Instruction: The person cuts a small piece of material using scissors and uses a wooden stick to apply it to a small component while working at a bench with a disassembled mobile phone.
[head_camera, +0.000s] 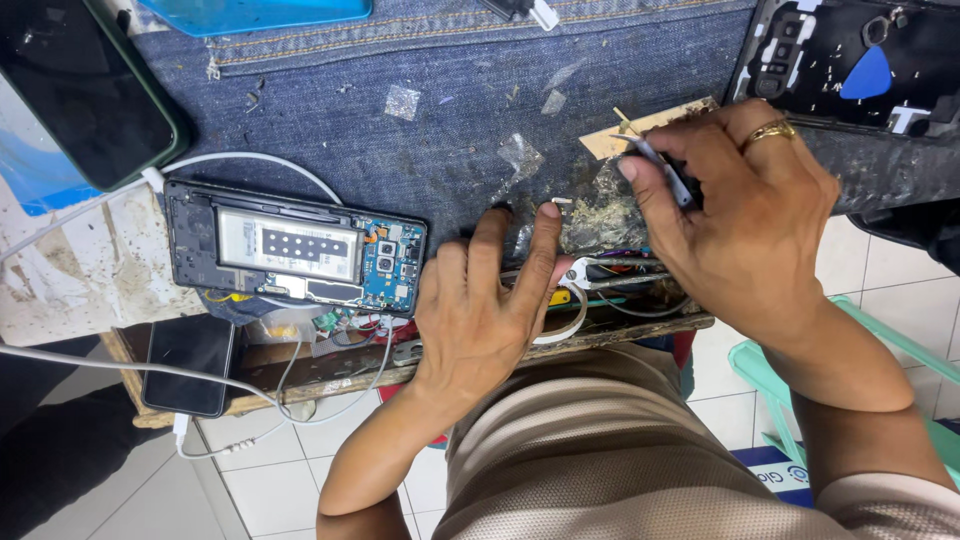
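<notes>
nearest the camera, the person's lap in beige cloth (600, 440) fills the lower middle, over white floor tiles (280, 480). a dark phone (188, 365) lies face up on the wooden front edge (300, 372) of the surface, with a white cable (120, 368) crossing just beside it. next, the left hand (480, 320) rests palm down at the edge of the surface, released, fingers spread and holding nothing; its fingertips (548, 215) touch the grimy patch of denim cloth (450, 100) that covers the surface. just right of it lie small pliers (600, 272) among loose wires. left of that hand lies an opened phone (295, 250), back cover off, battery and blue circuit board showing. farther on, the right hand (745, 215), a gold ring (768, 131) on one finger, is clenched around a small dark part (684, 186), pinched between thumb and fingers just above the dirty patch, near a strip of wood (640, 128). at the far edge sit a black phone (80, 90) at left, a blue tray (255, 12), and a phone back shell (850, 60) holding a blue pick (868, 76).
</notes>
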